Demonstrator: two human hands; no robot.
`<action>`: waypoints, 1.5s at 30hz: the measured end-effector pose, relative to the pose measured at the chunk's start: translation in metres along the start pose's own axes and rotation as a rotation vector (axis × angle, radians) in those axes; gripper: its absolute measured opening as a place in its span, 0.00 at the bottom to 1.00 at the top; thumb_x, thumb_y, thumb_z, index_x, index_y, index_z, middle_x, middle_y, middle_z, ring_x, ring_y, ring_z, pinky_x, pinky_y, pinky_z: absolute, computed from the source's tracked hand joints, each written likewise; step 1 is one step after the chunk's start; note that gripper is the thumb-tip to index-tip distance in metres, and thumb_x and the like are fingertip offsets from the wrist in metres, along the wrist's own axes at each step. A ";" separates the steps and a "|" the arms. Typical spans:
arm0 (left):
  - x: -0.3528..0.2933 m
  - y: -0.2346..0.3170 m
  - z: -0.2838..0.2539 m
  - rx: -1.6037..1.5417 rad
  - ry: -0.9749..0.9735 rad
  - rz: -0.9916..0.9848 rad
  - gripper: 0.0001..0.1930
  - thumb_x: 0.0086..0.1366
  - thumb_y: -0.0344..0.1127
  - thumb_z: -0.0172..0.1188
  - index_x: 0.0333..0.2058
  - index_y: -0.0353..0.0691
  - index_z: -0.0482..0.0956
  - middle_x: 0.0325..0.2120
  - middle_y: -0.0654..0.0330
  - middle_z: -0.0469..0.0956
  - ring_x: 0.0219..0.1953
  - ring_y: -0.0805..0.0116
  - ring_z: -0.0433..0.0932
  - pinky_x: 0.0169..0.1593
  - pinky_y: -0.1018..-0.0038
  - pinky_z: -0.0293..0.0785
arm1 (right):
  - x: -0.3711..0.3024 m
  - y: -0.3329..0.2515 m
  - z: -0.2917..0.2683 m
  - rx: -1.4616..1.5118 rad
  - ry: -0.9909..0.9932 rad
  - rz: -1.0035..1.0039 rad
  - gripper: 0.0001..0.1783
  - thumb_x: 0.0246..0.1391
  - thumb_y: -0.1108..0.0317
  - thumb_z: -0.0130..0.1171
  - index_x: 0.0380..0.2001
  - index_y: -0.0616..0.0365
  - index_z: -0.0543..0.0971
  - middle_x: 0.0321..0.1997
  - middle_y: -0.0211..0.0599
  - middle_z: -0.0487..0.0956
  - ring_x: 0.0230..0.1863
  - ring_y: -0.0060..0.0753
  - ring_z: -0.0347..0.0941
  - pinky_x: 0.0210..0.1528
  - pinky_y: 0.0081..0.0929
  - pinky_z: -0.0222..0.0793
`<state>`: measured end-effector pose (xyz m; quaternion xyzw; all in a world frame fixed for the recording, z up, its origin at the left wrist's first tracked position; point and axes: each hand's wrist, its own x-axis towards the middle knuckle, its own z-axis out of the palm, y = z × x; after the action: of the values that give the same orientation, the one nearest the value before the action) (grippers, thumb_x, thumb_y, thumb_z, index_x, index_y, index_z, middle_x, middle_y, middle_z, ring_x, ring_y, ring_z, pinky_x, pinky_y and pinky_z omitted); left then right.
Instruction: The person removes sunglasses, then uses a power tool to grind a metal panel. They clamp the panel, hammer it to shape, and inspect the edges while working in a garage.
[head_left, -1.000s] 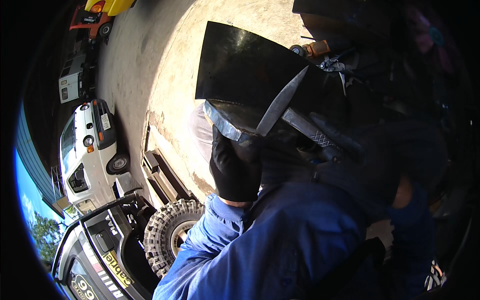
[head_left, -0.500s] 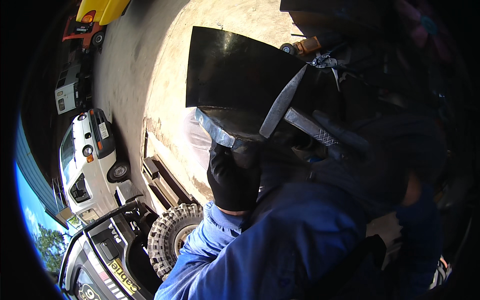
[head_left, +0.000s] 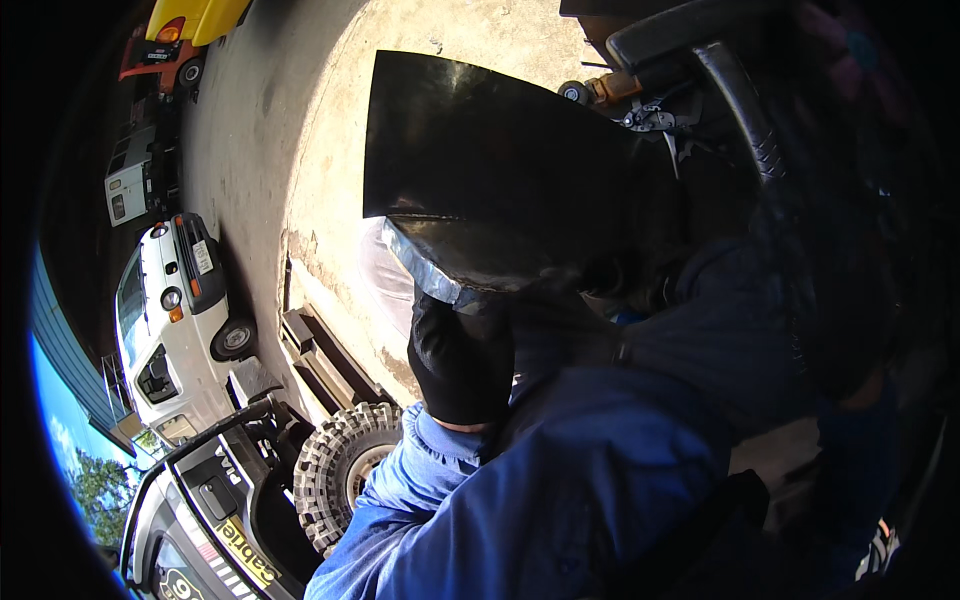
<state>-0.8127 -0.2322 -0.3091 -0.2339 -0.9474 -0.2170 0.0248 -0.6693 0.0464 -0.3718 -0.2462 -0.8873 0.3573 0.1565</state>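
Observation:
In a black glove, my left hand [head_left: 455,365] is closed on the near edge of a dark curved metal sheet [head_left: 490,150]. A shiny bent metal flange [head_left: 425,265] runs along that edge, just above my fingers. At the right, my right hand [head_left: 805,290], deep in shadow, is closed around a hammer [head_left: 740,105]. Its dark head [head_left: 680,30] is raised over the far right of the sheet, apart from it. Locking pliers [head_left: 650,118] sit by the sheet's far right edge.
An orange-and-dark tool [head_left: 608,90] lies beyond the sheet. To the left are a knobby tyre [head_left: 325,470] of a dark off-road vehicle, metal channel pieces [head_left: 325,360] on the ground and a white van [head_left: 165,330]. The right side is in deep shadow.
The hammer has risen from low over the sheet to the upper right, along with my right arm. My left hand stays on the sheet, which has shifted slightly left in view.

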 end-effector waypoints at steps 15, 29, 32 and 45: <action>0.004 0.004 0.002 -0.320 -0.004 -0.106 0.23 0.62 0.31 0.69 0.54 0.28 0.78 0.48 0.43 0.83 0.51 0.44 0.83 0.56 0.60 0.77 | -0.007 -0.013 0.005 -0.071 -0.242 -0.201 0.25 0.65 0.65 0.58 0.63 0.61 0.74 0.56 0.43 0.79 0.51 0.34 0.77 0.58 0.34 0.73; -0.002 0.000 0.005 -0.076 0.006 0.018 0.22 0.63 0.29 0.67 0.55 0.28 0.77 0.49 0.43 0.83 0.52 0.44 0.82 0.57 0.62 0.77 | 0.012 -0.045 -0.016 -0.153 -0.234 -0.233 0.25 0.59 0.56 0.65 0.54 0.62 0.81 0.45 0.52 0.83 0.43 0.45 0.81 0.51 0.42 0.74; -0.005 0.001 0.003 -0.290 -0.012 -0.154 0.20 0.63 0.30 0.67 0.52 0.29 0.79 0.47 0.43 0.83 0.50 0.43 0.83 0.54 0.62 0.79 | 0.008 -0.039 -0.021 0.259 -0.745 0.124 0.22 0.58 0.65 0.66 0.53 0.65 0.81 0.46 0.55 0.84 0.43 0.45 0.82 0.46 0.36 0.77; -0.003 0.005 0.007 -0.222 0.026 -0.031 0.19 0.64 0.28 0.66 0.53 0.30 0.79 0.47 0.44 0.83 0.50 0.45 0.83 0.54 0.61 0.78 | 0.009 -0.054 -0.037 0.215 -0.657 0.010 0.25 0.61 0.70 0.64 0.62 0.60 0.78 0.52 0.49 0.83 0.50 0.48 0.82 0.50 0.41 0.77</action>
<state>-0.8069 -0.2266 -0.3139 -0.2175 -0.9206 -0.3241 0.0078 -0.6774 0.0377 -0.3070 -0.1046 -0.8462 0.5099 -0.1143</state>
